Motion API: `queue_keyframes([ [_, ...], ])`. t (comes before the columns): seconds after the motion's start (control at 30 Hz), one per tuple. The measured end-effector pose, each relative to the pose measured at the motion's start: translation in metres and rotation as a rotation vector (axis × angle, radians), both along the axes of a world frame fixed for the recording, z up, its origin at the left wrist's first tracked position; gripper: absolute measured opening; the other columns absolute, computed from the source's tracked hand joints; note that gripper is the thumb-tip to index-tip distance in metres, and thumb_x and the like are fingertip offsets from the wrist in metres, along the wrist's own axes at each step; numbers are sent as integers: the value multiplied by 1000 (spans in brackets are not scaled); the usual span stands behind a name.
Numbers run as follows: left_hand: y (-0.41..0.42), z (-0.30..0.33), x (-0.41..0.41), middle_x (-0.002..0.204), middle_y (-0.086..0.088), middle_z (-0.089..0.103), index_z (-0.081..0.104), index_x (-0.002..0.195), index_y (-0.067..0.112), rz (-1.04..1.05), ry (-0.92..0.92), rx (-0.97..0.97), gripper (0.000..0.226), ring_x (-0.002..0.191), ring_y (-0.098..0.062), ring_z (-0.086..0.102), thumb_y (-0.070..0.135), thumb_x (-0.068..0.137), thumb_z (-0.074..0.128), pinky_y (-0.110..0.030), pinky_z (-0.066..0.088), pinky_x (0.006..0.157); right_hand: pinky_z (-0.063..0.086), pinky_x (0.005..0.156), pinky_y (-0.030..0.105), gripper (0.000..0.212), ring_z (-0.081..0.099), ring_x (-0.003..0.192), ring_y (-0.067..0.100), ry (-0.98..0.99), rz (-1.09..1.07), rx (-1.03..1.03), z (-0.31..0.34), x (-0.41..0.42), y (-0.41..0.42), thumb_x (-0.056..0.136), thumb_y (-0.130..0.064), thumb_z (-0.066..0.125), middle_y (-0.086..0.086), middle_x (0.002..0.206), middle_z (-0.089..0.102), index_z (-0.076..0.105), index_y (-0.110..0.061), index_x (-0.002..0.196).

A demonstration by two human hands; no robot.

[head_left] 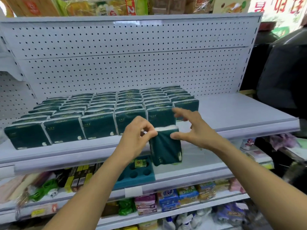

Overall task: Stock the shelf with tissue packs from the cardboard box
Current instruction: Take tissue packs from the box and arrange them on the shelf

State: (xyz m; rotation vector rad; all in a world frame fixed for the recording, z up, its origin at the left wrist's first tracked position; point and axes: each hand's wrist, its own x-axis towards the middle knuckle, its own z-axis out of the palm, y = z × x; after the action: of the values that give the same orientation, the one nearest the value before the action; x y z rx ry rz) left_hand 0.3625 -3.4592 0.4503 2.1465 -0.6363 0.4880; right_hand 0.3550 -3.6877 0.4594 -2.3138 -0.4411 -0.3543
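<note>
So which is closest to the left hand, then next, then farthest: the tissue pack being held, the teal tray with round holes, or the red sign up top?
1. Dark green tissue pack: pinched by the left hand.
2. Teal foam tray with round holes: just below, on the lower shelf.
3. Red sign: far up, above the pegboard.

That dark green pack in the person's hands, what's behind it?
Behind the held pack: rows of matching packs on the shelf. It hides part of the shelf's front edge.

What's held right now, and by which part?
One dark green tissue pack, pinched at its top left corner by the left hand. The right hand is spread open beside the top right corner, not gripping.
</note>
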Motion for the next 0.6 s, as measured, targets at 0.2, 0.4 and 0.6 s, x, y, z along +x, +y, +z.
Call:
queue_keyframes([
  [0.2,-60,6,16,100,7,58,63,95,19,-15,-107,-69,2,95,-9,56,21,93,64,-25,48,88,45,58,25,9,57,65,12,133,68,147,26,14,-70,81,-7,75,8,77,67,69,-11,86],
  [0.4,-68,-5,63,154,2,34,37,147,23,413,-248,407,66,144,-19,26,40,90,65,-44,8,122,61,73,39,11,68,72,22,163,-148,702,-4,45,-126,87,2,67,14,85,68,60,2,95],
  [0.6,-70,-13,84,165,2,-3,-1,157,24,552,-175,836,94,152,-17,-7,57,91,56,-51,-14,119,54,72,32,14,65,74,22,166,-275,454,-37,82,-127,81,-5,74,10,81,70,61,-2,86],
])
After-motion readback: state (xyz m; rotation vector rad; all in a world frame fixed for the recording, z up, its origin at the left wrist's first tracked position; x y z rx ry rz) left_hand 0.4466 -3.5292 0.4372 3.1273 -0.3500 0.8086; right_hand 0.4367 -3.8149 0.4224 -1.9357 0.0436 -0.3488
